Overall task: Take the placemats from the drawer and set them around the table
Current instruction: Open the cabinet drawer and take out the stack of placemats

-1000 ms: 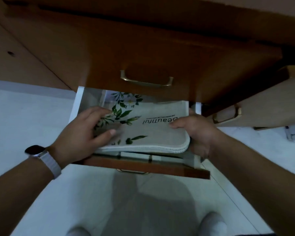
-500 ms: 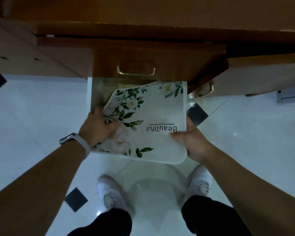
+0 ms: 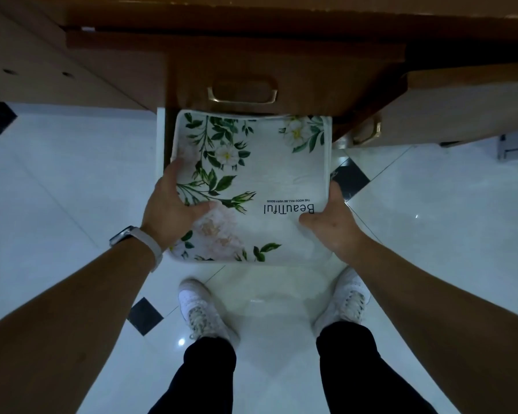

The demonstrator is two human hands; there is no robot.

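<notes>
Above the open drawer [image 3: 161,138], placemats [image 3: 251,189] pinched at both side edges by left hand [image 3: 169,206] and right hand [image 3: 334,222]; could slide apart and drop if tilted

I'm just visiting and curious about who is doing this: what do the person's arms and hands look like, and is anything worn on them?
Both forearms are bare, with no sleeves or gloves in view. The left hand has a smartwatch with a dark rectangular face and pale band at its wrist. The right hand and its wrist carry nothing: no rings, bands or markings can be made out in this dim light.
</notes>
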